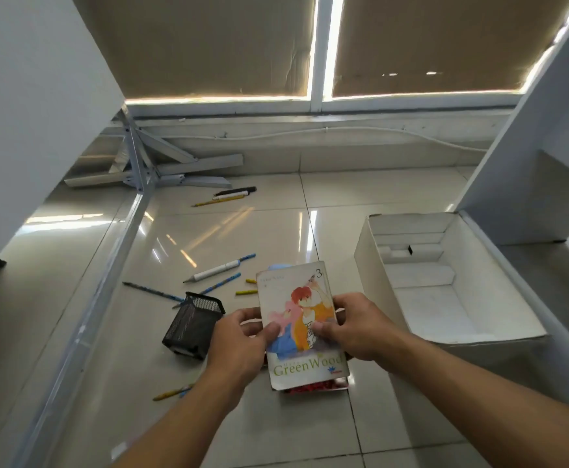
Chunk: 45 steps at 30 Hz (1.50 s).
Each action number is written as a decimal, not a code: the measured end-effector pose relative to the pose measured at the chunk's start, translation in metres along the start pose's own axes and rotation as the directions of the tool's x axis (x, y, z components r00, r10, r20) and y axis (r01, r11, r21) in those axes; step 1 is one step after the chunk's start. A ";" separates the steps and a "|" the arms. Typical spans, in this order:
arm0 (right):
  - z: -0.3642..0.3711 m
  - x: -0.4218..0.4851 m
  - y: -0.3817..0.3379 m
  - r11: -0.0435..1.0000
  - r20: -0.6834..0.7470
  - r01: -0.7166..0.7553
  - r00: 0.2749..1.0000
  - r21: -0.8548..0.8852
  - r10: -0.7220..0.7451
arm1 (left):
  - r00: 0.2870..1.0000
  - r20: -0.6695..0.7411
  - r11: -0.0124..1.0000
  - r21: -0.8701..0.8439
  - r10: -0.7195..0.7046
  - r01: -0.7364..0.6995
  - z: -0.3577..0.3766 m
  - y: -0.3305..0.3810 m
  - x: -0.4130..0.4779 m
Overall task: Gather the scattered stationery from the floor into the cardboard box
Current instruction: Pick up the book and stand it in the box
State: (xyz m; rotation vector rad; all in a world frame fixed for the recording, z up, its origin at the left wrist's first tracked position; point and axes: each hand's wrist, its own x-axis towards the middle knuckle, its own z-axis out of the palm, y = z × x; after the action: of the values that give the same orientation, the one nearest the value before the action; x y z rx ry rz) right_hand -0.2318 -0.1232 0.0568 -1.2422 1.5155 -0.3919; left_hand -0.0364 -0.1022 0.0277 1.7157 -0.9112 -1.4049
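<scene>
Both my hands hold a small stack of books above the tiled floor; the top one is a comic book (301,298) with "GreenWood" on its cover. My left hand (242,342) grips the left edge, my right hand (357,325) the right edge. The open white cardboard box (371,258) stands on the floor just to the right, with only inner card folds showing inside. Left of the books lies a tipped black mesh pen holder (193,324). Pens and pencils (215,271) are scattered on the floor beyond it, and a yellow pencil (171,393) lies under my left forearm.
Another group of pens (232,194) lies further back near a white metal desk leg (138,170). White desk panels rise on the left (33,96) and right (529,146). A window with brown blinds (208,45) runs along the back wall.
</scene>
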 end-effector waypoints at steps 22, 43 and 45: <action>-0.029 -0.099 -0.013 0.970 -0.046 -0.071 0.995 0.232 0.084 | 1.000 -0.022 0.996 0.084 0.021 -0.019 0.024 0.059 -0.089; -0.153 0.036 -0.051 0.991 -0.303 -0.053 0.949 0.123 0.088 | 0.947 0.246 0.963 0.121 0.205 -0.240 0.101 0.144 0.062; -0.179 0.055 -0.040 0.998 -0.382 0.033 0.924 0.061 -0.007 | 0.929 0.248 0.948 0.086 0.276 -0.305 0.127 0.150 0.076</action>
State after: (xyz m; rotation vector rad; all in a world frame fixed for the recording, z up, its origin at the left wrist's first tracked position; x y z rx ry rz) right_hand -0.3592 -0.2493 0.1231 -1.1747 1.8025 -0.7259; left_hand -0.1613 -0.2534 0.1044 1.4455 -1.3496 -1.3885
